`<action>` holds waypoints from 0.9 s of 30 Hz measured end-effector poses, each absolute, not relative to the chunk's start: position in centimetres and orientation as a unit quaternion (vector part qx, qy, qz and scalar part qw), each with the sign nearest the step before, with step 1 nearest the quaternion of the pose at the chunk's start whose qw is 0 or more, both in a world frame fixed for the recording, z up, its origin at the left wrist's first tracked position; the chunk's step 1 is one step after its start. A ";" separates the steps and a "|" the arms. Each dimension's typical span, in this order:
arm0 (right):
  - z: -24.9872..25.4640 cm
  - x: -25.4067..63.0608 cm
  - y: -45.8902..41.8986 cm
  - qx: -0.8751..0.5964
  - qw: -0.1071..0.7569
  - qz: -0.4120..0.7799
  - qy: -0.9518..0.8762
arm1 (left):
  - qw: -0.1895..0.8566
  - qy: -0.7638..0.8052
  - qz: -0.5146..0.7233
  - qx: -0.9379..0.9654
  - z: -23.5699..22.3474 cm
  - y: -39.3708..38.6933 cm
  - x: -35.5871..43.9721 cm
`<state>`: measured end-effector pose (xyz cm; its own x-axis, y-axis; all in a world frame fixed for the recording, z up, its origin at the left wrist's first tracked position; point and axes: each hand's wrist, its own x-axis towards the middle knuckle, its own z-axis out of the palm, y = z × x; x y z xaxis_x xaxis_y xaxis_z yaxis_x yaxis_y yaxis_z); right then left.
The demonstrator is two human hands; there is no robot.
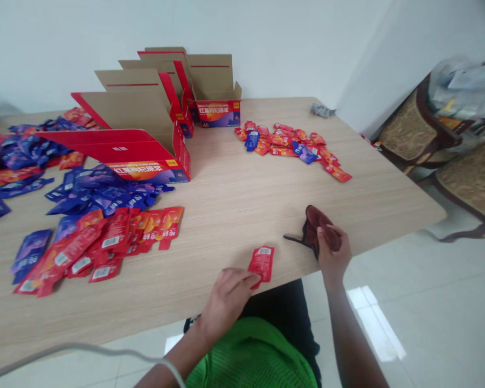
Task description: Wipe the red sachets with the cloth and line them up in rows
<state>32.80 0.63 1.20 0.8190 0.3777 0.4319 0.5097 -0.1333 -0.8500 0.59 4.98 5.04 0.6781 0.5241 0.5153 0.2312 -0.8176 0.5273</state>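
Note:
My left hand (231,295) is at the table's near edge, its fingers closed on the lower corner of a red sachet (262,262) with a white barcode label. The sachet lies flat on the wood. To the right, my right hand (334,252) grips a dark brown, leather-like pouch (316,220). The pouch looks open, with a reddish-brown lining and a thin dark strap pointing left along the table. Its exact kind I cannot make out.
Red sachets (113,237) and blue sachets (101,191) are heaped at the left. Open cartons (145,167) stand behind them. Scattered sachets (283,139) and a grey crumpled item (322,111) lie farther back. Chairs (406,129) stand right; a pale cable (105,349) crosses the lower left.

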 end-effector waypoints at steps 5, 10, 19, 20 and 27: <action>1.1 32.8 0.5 -0.748 0.590 -0.057 -0.298 | 0.308 0.353 0.352 0.810 10.1 8.9 1.1; 1.0 32.7 0.5 -0.744 0.593 -0.054 -0.303 | 0.325 0.397 0.213 0.832 10.0 13.8 2.3; 1.3 32.6 0.6 -0.758 0.574 -0.072 -0.300 | 0.237 0.407 0.186 0.863 6.1 13.7 3.2; 1.2 32.6 0.6 -0.759 0.573 -0.070 -0.300 | 0.220 0.393 0.198 0.871 6.1 12.6 2.7; 2.6 32.6 0.7 -0.763 0.557 -0.041 -0.324 | 0.132 0.285 0.207 0.927 4.2 4.6 -1.6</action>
